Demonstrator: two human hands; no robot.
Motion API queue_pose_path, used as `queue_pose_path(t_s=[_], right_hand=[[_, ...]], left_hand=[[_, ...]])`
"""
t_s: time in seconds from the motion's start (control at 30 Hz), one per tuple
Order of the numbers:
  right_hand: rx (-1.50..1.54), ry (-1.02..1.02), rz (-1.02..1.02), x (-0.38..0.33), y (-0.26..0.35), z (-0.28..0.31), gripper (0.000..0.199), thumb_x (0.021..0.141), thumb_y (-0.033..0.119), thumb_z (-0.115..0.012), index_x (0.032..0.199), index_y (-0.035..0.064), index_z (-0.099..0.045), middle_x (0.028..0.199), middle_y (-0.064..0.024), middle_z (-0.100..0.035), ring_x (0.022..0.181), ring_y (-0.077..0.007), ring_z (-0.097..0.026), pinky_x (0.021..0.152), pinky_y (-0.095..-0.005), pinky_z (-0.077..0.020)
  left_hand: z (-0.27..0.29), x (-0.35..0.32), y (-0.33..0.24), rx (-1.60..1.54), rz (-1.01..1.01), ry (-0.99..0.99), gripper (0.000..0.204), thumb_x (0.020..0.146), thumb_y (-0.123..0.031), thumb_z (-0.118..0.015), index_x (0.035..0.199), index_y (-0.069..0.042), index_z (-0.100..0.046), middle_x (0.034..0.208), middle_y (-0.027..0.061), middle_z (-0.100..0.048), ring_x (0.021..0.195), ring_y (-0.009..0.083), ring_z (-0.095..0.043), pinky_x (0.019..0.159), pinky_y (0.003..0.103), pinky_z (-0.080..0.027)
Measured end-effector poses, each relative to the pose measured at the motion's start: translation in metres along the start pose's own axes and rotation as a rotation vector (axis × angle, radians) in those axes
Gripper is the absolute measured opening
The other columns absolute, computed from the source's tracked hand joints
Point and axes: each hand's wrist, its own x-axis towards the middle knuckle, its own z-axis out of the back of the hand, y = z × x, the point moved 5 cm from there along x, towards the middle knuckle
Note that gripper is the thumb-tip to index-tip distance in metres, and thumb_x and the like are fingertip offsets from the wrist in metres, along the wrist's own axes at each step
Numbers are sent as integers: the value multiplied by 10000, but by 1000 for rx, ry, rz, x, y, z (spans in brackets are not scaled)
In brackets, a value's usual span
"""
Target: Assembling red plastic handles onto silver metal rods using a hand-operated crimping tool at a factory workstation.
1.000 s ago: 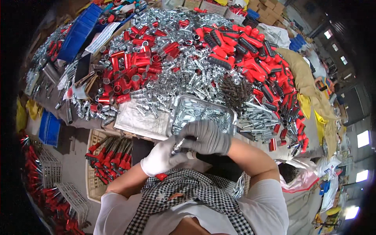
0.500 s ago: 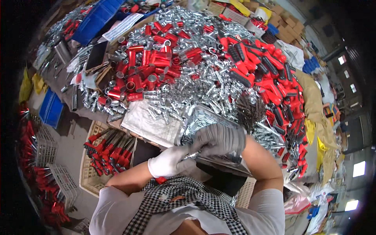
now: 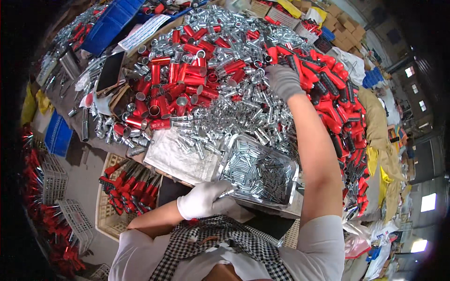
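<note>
1. Head view, near: left hand (image 3: 202,200), white-gloved, closed around a small silver pin (image 3: 228,192) just at the front edge of a metal tray (image 3: 293,169) heaped with similar pins.
2. Head view, far: right hand (image 3: 282,80), grey-gloved, stretched out well beyond the tray, palm down and fingers curled over a heap of silver fittings (image 3: 243,110) beside black-and-red handles (image 3: 328,89); whether anything is gripped, impossible to tell.
3. Left of the tray: clear plastic bag (image 3: 180,157) lying flat, strewn with a few fittings; red tubes (image 3: 176,84) piled farther back.
4. Below the table edge: pale crate (image 3: 105,220) holding red-handled tools (image 3: 129,185).
5. Handling, as a judgement: pin likely stiff, light and smooth-plated, so apt to slip through a cloth glove; best pinched across the middle of its shaft between thumb and forefinger.
6. Heap likely loose and shifting, single fittings hard and probably sharp-edged; best lifted one at a time from the top, not dug from under.
</note>
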Motion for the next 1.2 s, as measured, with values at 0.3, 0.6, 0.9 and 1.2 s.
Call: queue_pose_path(t_s=[0.3,0.6,0.9,1.2], right_hand=[[-544,398,-150,33,-4,-12,340,908,236,-506,1149,96,-699,1274,-86,-635,1256,-302,-519,969,-476,-446],[-600,246,-89,13,-22,-2,304,902,217,-527,1122,121,-713,1248,-83,-651,1211,-279,-555,1002,-457,-429],[-829,281,144,4,-17,-8,255,899,204,-546,1036,135,-749,1141,-71,-704,1088,-274,-634,890,-431,-501],[620,-480,-98,-74,-42,41,217,906,211,-602,1093,109,-642,1128,-115,-634,981,-276,-614,808,-409,-538]], left_hand=[[5,-3,0,46,-32,-56,322,844,-198,-691,1068,6,-584,816,200,-637,715,386,-648,630,428,-511],[2,-11,-4,22,-96,-126,328,827,-168,-690,1083,3,-578,782,176,-611,661,367,-627,605,400,-504],[-6,-21,-19,19,-114,-174,315,840,-178,-672,1084,3,-592,795,175,-610,667,350,-624,607,392,-501],[-10,-21,-23,57,-28,-87,373,837,-140,-682,1154,34,-594,969,217,-657,843,339,-669,757,386,-532]])
